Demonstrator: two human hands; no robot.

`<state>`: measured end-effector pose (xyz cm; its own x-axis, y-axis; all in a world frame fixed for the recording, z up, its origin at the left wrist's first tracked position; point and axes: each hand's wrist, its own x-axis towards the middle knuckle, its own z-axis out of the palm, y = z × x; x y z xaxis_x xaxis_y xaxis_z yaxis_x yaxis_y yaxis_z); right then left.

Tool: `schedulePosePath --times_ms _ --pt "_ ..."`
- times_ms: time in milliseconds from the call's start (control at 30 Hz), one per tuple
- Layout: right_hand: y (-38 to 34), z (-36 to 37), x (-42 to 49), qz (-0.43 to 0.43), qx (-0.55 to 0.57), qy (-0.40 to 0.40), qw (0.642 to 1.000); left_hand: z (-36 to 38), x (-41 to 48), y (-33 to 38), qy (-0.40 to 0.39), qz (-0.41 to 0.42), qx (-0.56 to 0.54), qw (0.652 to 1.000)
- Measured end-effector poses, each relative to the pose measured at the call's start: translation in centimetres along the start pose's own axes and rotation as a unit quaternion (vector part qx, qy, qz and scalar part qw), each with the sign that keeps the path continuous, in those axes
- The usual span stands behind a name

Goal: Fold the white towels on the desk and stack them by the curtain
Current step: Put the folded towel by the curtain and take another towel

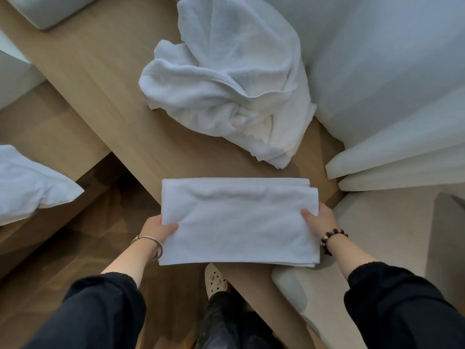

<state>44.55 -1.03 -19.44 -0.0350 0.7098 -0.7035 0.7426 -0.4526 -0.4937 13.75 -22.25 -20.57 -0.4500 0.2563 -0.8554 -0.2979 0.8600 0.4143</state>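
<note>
A folded white towel (239, 220) forms a neat rectangle at the near end of the wooden desk (105, 79), partly overhanging its edge. My left hand (157, 229) grips its left side, thumb on top and fingers hidden underneath. On the opposite side my right hand (318, 217) holds the towel the same way. A heap of crumpled white towels (226, 84) lies farther back on the desk, touching the pale curtain (390, 71) at the right.
Curtain folds (402, 162) hang down past the desk's right corner. A white pillow (27, 182) is at the left, a grey cushion (47, 11) at the top left. A pale padded seat (377, 235) stands at the right. My foot (215, 278) is on the wooden floor.
</note>
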Motion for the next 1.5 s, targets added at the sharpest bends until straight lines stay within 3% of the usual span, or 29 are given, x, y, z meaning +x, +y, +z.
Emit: schedulePosePath --times_ms 167,467,600,667,767,833,933,1000,1067,1167,1267,1500 --pt "-1.4 -0.1 0.4 -0.028 0.065 0.048 0.996 0.0 -0.1 0.8 0.039 0.044 -0.008 0.998" --pt "-1.3 1.0 2.2 -0.003 -0.033 0.034 0.999 1.0 1.3 0.4 0.071 0.053 0.051 0.995" --pt "-0.7 1.5 2.6 0.041 -0.032 0.065 0.997 1.8 1.5 0.8 0.110 0.065 0.019 0.992" --pt "-0.7 1.9 2.7 0.042 -0.061 0.101 0.992 1.9 1.5 1.1 0.150 0.060 0.070 0.984" --pt "-0.9 2.5 2.0 0.044 -0.141 0.179 0.973 2.0 0.9 1.8 0.252 0.078 0.172 0.949" --pt "-0.9 2.9 1.2 -0.016 -0.243 0.233 0.942 2.8 0.6 2.3 0.315 0.184 0.242 0.899" --pt "-2.1 5.1 -0.1 -0.247 -0.282 0.264 0.889 6.7 -0.3 3.4 0.273 0.430 0.300 0.807" --pt "-3.0 8.0 -0.5 -0.350 -0.322 0.213 0.853 10.0 -0.4 3.9 0.187 0.493 0.371 0.765" --pt "-3.2 10.4 -0.3 -0.350 -0.402 0.124 0.837 12.0 0.8 3.5 0.113 0.469 0.464 0.743" --pt "-0.8 11.2 2.2 -0.315 -0.502 0.053 0.804 12.0 4.4 1.5 0.122 0.420 0.547 0.714" --pt "0.8 10.2 4.0 -0.302 -0.496 0.097 0.808 10.9 6.2 0.7 0.161 0.412 0.546 0.711" --pt "1.6 8.9 4.6 -0.178 -0.424 0.174 0.871 7.5 6.6 0.6 0.190 0.338 0.546 0.743"
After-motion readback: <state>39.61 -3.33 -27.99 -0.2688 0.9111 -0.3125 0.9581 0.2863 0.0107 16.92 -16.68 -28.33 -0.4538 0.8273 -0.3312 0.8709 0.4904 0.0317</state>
